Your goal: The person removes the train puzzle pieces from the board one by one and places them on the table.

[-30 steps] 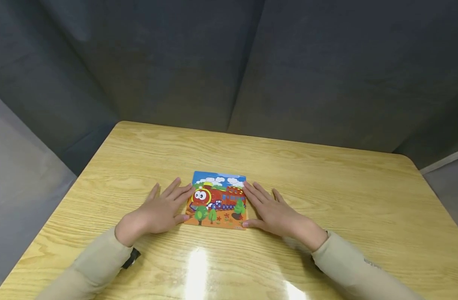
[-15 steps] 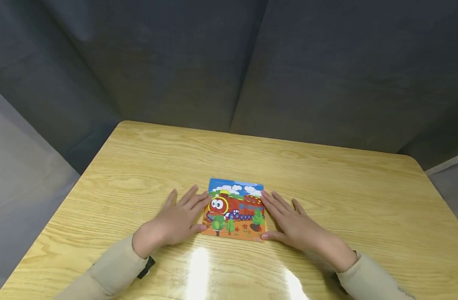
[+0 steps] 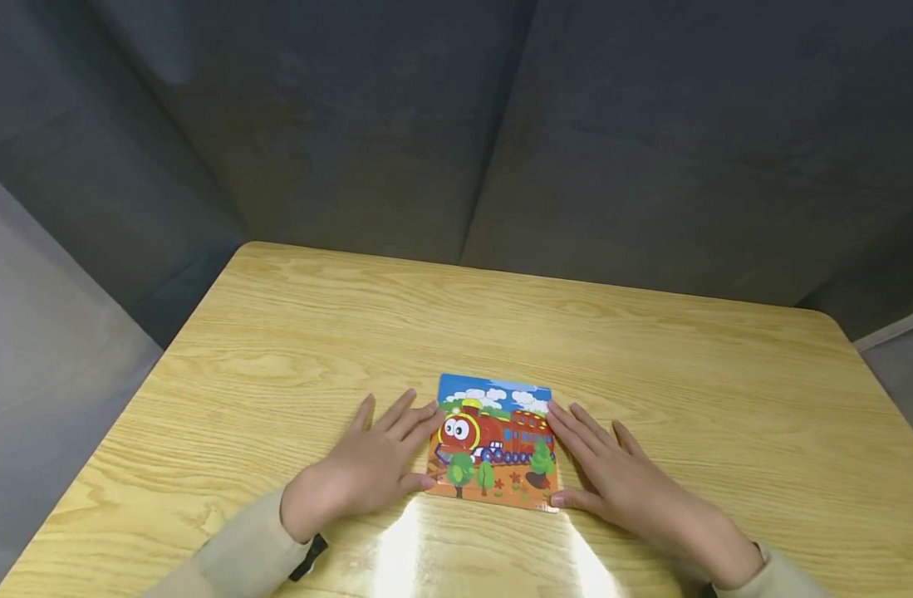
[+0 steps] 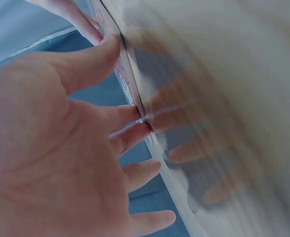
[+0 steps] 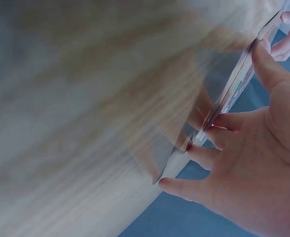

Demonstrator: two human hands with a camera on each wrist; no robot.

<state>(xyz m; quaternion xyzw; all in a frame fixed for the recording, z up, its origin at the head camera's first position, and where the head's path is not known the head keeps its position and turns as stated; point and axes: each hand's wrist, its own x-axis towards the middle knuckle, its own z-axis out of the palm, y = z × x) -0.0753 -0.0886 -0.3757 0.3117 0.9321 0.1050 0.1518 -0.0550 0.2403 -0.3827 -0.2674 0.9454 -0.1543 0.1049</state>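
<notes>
A flat rectangular picture board (image 3: pixel 493 440) with a cartoon red train, trees and clouds lies face up, near the front middle of the table. My left hand (image 3: pixel 370 461) rests at its left edge, the thumb and nearest fingertips touching it. Along the opposite edge lies my right hand (image 3: pixel 624 477), with thumb and fingertips against the side. Both hands have extended, spread fingers, and the board sits between them. In the left wrist view, the left hand's fingertips (image 4: pixel 142 121) meet the thin board edge at table level. The right wrist view has the right hand (image 5: pixel 263 148) likewise.
The wooden table (image 3: pixel 336 316) has a glossy surface that reflects light near its front. Dark grey cloth (image 3: pixel 351 124) hangs behind its far edge, and lighter cloth (image 3: pixel 45 357) hangs at the left.
The picture board has slid to the right and nearer to me. Both hands have moved along with it, keeping their places at its two sides.
</notes>
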